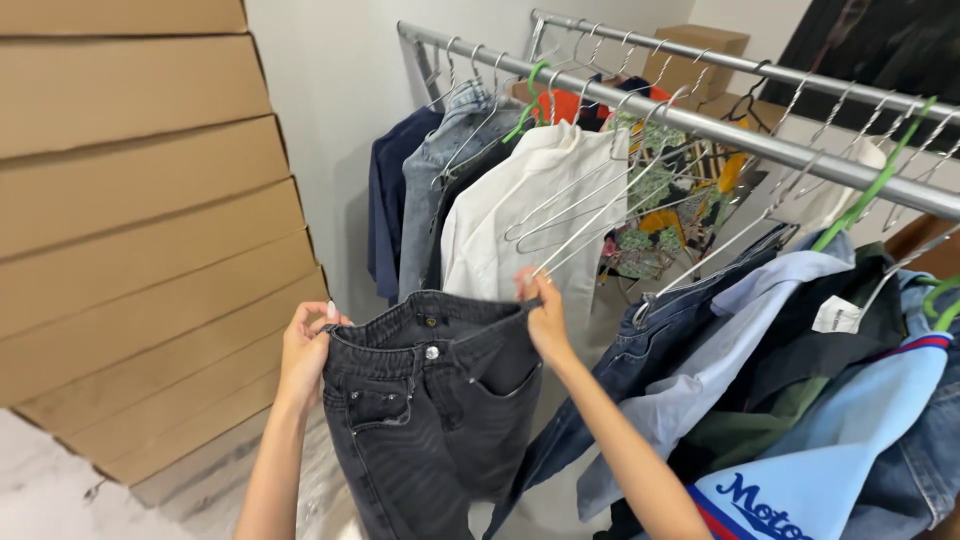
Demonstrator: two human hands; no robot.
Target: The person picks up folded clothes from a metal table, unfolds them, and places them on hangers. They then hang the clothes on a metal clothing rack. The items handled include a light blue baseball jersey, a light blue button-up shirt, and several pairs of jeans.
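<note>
Black jeans held up by the waistband, left hand pinching one end, right hand the other. Just above the right grip, empty wire hangers on a metal rail; behind them a white shirt. Left of the grips, stacked cardboard boxes.

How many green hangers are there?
3 show: one green hanger by the white shirt, a second on the right rail, a third at the right edge. Clothes may hide more.
</note>
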